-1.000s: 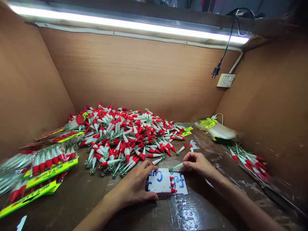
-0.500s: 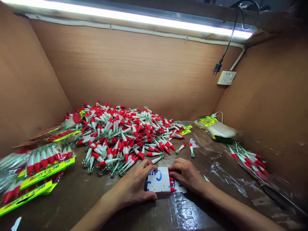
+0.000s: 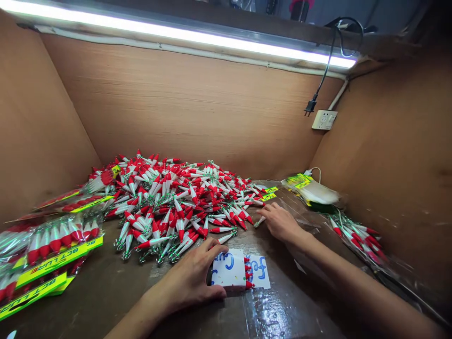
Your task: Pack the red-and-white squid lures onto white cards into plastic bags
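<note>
My left hand (image 3: 197, 273) is closed around a small white box (image 3: 229, 268) with blue handwriting, thumb on the near side and fingers on the far side. Red tips of several squid lures (image 3: 248, 273) stick out of its right end. A flat white card (image 3: 261, 272) with blue letters lies under that end. Farther off, my right hand (image 3: 280, 221) reaches low over the table at the right edge of the lure pile, fingers stretched out. Beside its fingertips lies a single lure (image 3: 260, 221); whether they touch it is unclear. The hand hides what lies beneath it.
A large pile of red-and-white lures (image 3: 176, 202) fills the back of the table. Packed lures with yellow labels (image 3: 60, 261) lie at left. Clear bags (image 3: 314, 188) and more bagged lures (image 3: 356, 238) are at right. A black plug (image 3: 310, 104) hangs above.
My right hand has left the box's right end and moved forward to the edge of the pile. My left hand keeps its hold on the box. The view has shifted slightly.
</note>
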### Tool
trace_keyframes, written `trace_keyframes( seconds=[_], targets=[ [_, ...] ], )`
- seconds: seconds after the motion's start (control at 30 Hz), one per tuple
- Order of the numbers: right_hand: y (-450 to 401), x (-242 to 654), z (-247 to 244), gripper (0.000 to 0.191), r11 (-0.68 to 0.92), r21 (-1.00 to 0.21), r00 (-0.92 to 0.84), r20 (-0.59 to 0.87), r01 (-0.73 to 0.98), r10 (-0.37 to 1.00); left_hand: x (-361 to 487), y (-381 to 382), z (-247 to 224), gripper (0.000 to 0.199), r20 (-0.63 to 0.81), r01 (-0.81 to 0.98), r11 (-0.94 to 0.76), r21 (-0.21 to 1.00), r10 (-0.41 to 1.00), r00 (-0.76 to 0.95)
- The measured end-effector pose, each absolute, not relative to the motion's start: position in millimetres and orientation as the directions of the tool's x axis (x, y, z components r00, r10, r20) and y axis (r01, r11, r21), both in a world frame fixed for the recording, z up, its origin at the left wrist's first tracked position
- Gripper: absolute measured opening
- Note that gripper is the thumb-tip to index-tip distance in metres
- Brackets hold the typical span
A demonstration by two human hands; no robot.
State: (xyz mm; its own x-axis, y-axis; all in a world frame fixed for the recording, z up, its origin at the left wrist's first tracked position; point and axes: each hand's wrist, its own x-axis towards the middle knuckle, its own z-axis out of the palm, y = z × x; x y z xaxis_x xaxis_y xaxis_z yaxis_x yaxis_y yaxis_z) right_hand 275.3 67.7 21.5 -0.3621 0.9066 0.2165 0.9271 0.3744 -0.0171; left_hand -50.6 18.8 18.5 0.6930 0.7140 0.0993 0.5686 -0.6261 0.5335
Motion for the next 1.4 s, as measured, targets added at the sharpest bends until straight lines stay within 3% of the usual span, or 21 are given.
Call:
trace_keyframes(
  seconds=[0.1, 0.27, 0.47, 0.57, 0.9, 1.1, 1.23, 1.4],
  targets=[
    [88, 276, 24, 0.029, 0.355, 0.142, -0.374, 0.143, 0.924, 0.916, -51, 19, 20, 0.077, 0.093, 0.565, -0.631, 0.532, 0.707, 0.701],
    [76, 274, 36, 0.023, 0.369, 0.135, -0.388, 0.161, 0.920, 0.908, -52, 19, 22, 0.076, 0.078, 0.565, -0.625, 0.539, 0.704, 0.706],
    [18, 281, 42, 0.014, 0.471, -0.181, -0.458, 0.109, 0.863, 0.882, -52, 20, 14, 0.078, 0.093, 0.574, -0.632, 0.520, 0.710, 0.698],
    [6, 280, 34, 0.014, 0.484, -0.253, -0.480, 0.083, 0.838, 0.873, -49, 19, 14, 0.075, 0.127, 0.558, -0.641, 0.527, 0.709, 0.694],
    [8, 278, 19, 0.019, 0.523, -0.296, -0.505, 0.143, 0.799, 0.851, -42, 21, 16, 0.074, 0.159, 0.538, -0.649, 0.538, 0.705, 0.691],
    [11, 248, 0, 0.019, 0.523, -0.435, -0.475, 0.225, 0.733, 0.851, -40, 20, 18, 0.073, 0.168, 0.533, -0.669, 0.518, 0.690, 0.704],
    [10, 251, -1, 0.026, 0.528, -0.437, -0.469, 0.246, 0.728, 0.849, -40, 22, 17, 0.070, 0.171, 0.535, -0.678, 0.504, 0.686, 0.707],
    [12, 256, -11, 0.016, 0.520, -0.520, -0.454, 0.261, 0.678, 0.852, -43, 24, 9, 0.068, 0.167, 0.548, -0.687, 0.477, 0.683, 0.711]
  ],
)
